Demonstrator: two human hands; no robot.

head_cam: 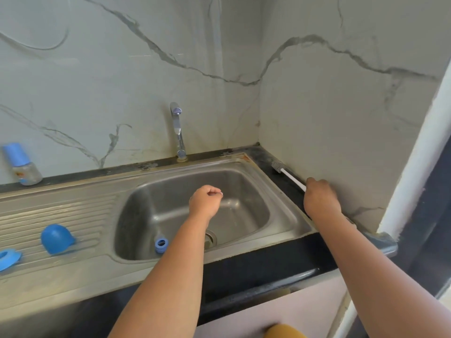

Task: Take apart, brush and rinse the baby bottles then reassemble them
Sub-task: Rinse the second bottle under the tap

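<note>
My right hand (321, 200) grips the white-handled grey bottle brush (288, 173) on the counter's back right corner. My left hand (205, 200) hangs curled over the steel sink basin (288, 215), perhaps pinching something tiny. One bottle's apart, I reckon: blue dome cap (57, 238) and blue collar ring (8, 258) on the drainboard, body (161, 244) in the basin's front. The capped clear bottle (22, 164) at back left waits untouched. No brushing yet.

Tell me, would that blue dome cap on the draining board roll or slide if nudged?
The blue dome cap lies tilted on its side, so it would probably rock or roll. It looks like thin plastic, so likely light. The ribbed draining board might catch it.
</note>
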